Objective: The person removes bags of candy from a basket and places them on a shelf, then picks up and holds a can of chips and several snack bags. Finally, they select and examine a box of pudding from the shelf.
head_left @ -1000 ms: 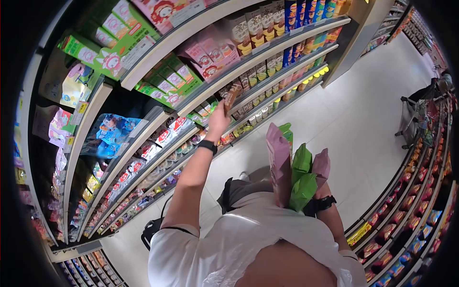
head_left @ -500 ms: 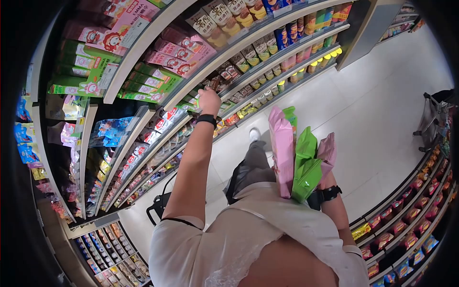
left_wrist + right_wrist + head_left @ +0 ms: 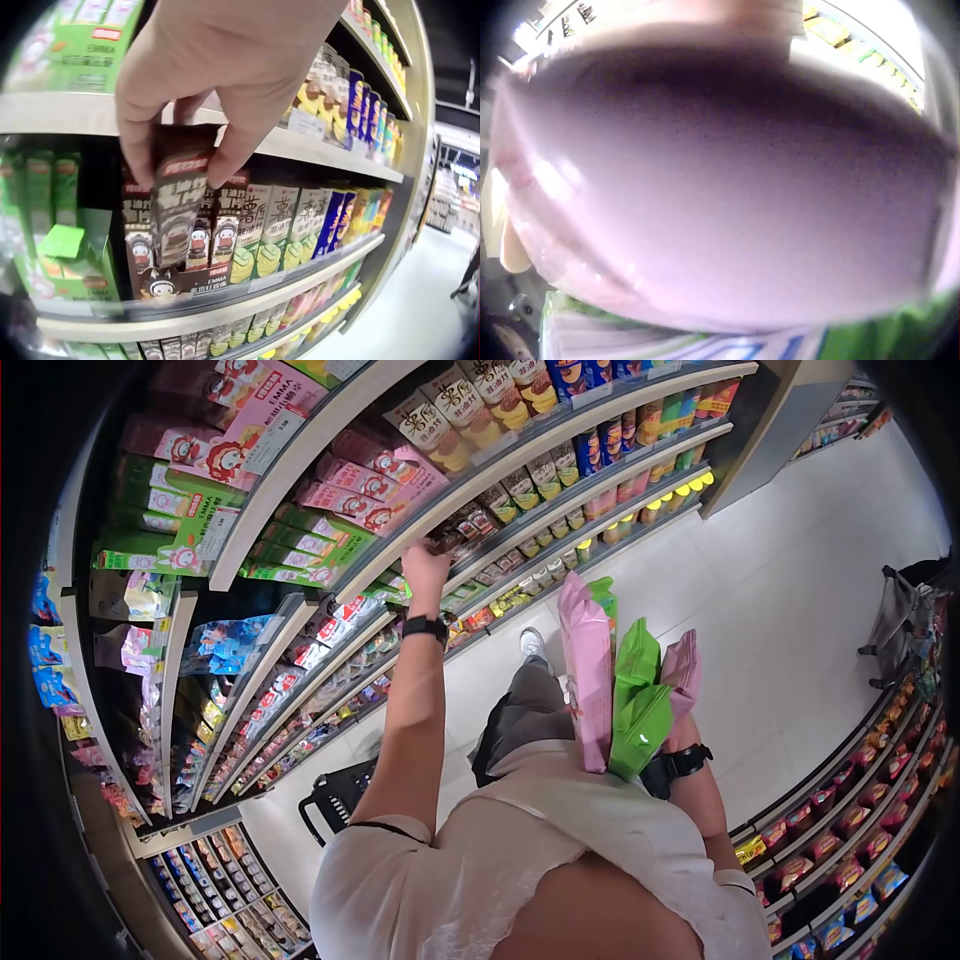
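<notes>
In the left wrist view my left hand (image 3: 217, 82) pinches the top of a brown potato-chip box (image 3: 180, 206) between thumb and fingers. The box tilts in front of similar brown boxes (image 3: 225, 229) in a display carton (image 3: 169, 286). From the head view, that left hand (image 3: 425, 568) reaches to the shelf. My right hand (image 3: 688, 733), mostly hidden behind what it carries, holds a bunch of snack bags at my chest: a pink bag (image 3: 587, 680), green bags (image 3: 640, 710) and a mauve-pink bag (image 3: 684, 672). Pale pink packaging (image 3: 727, 195) fills most of the right wrist view.
Green boxes (image 3: 49, 195) stand left of the brown ones, and white chip boxes (image 3: 277, 225) to their right. A shelf edge (image 3: 315, 154) runs just above. A black basket (image 3: 335, 800) is on the floor; a cart (image 3: 890, 620) stands across the aisle.
A second ago the left hand held a brown box out from the shelf; now it is further left at the shelf edge. The right hand keeps the bags; the view has shifted.
</notes>
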{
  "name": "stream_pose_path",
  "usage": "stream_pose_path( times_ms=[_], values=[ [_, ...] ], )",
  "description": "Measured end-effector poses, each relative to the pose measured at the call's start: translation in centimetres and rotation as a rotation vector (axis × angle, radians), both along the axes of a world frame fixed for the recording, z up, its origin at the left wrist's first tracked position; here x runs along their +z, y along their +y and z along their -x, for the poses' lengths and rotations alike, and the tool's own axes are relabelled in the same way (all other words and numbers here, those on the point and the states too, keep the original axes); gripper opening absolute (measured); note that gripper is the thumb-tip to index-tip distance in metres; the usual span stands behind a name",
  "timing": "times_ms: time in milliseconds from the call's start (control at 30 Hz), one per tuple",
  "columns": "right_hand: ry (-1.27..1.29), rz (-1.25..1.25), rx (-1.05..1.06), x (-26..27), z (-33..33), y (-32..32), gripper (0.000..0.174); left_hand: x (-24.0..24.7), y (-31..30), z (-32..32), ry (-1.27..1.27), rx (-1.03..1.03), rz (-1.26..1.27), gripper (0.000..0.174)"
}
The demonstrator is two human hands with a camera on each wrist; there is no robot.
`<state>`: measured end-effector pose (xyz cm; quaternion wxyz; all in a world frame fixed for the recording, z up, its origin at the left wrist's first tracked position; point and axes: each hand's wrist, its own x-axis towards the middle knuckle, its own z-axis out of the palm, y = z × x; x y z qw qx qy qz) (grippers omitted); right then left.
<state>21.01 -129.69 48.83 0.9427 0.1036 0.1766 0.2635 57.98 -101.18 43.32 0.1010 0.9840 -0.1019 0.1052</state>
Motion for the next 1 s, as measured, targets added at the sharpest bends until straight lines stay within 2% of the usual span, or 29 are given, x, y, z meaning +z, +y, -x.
stream_pose_path(
  times_ms=[67, 100, 133, 233, 300, 333, 400, 433, 467, 500, 567, 600, 667, 700, 767, 800, 867, 933, 967, 1000],
  values=[
    [0.011, 0.004, 0.006, -0.5, -1.1, -0.4, 0.095, -0.9, 1.0, 0.9, -0.101, 0.153, 0.555, 0.044],
    [0.02, 0.007, 0.01, -0.5, -0.2, 0.4, 0.095, -0.7, 1.0, 1.4, -0.172, 0.17, 0.518, 0.043],
    [0.028, 0.014, 0.014, -0.9, -1.4, -0.8, 0.096, -0.6, 0.6, 1.9, -0.186, 0.168, 0.63, 0.043],
    [0.043, 0.038, 0.017, -1.2, -0.4, -1.3, 0.097, -4.7, 0.6, 0.3, -0.197, 0.202, 0.639, 0.038],
    [0.046, 0.055, 0.018, -1.0, 0.7, -0.8, 0.098, -6.2, -0.1, -0.7, -0.162, 0.142, 0.906, 0.033],
    [0.047, 0.064, 0.017, -1.3, 0.8, -1.9, 0.099, -6.9, -0.4, -1.2, -0.16, 0.144, 0.909, 0.033],
    [0.057, 0.078, 0.013, -1.0, 0.0, -1.0, 0.1, -6.3, -2.2, -0.9, -0.142, 0.136, 1.203, 0.03],
    [0.063, 0.085, 0.01, -1.0, 0.0, -1.0, 0.1, -8.1, -2.2, -2.2, -0.181, 0.138, 1.254, 0.028],
    [0.07, 0.091, 0.006, -1.0, 0.2, -1.1, 0.1, -8.0, -2.5, -2.8, -0.172, 0.141, 1.255, 0.028],
    [0.077, 0.097, 0.0, -0.2, 3.1, -1.9, 0.101, -8.0, -2.7, -3.3, -0.185, 0.211, 1.154, 0.028],
    [0.095, 0.111, -0.017, -1.5, 0.3, -2.2, 0.102, -6.5, -3.3, -3.4, -0.156, 0.369, 0.888, 0.024],
    [0.106, 0.119, -0.024, 0.0, 3.6, -1.7, 0.102, -6.6, -3.4, -3.8, -0.223, 0.312, 0.862, 0.025],
    [0.12, 0.134, -0.037, -1.3, 0.7, -1.8, 0.103, -6.9, -3.3, -4.5, -0.259, 0.338, 0.732, 0.025],
    [0.124, 0.141, -0.04, -0.9, 2.5, -1.2, 0.104, -7.2, -2.9, -4.5, -0.252, 0.339, 0.733, 0.025],
    [0.13, 0.162, -0.049, -0.5, 3.3, -0.9, 0.105, -7.9, -2.5, -4.6, -0.081, 0.442, 0.652, 0.025],
    [0.134, 0.173, -0.058, -0.3, 3.0, -0.7, 0.105, -9.0, -1.7, -4.9, -0.072, 0.437, 0.657, 0.025],
    [0.146, 0.2, -0.085, -0.1, 3.9, -1.3, 0.106, -12.1, 0.1, -5.7, 0.106, 0.66, 0.607, 0.025],
    [0.17, 0.227, -0.118, 0.2, 2.1, -1.1, 0.107, -13.9, 0.7, -5.7, 0.303, 0.682, 1.019, 0.022],
    [0.184, 0.24, -0.128, 0.4, 3.4, -1.6, 0.107, -12.6, 0.8, -4.7, 0.534, 0.618, 0.994, 0.021],
    [0.193, 0.254, -0.136, 0.4, 2.6, -1.9, 0.108, -11.2, 0.2, -3.0, 0.626, 0.465, 1.001, 0.022]
  ],
)
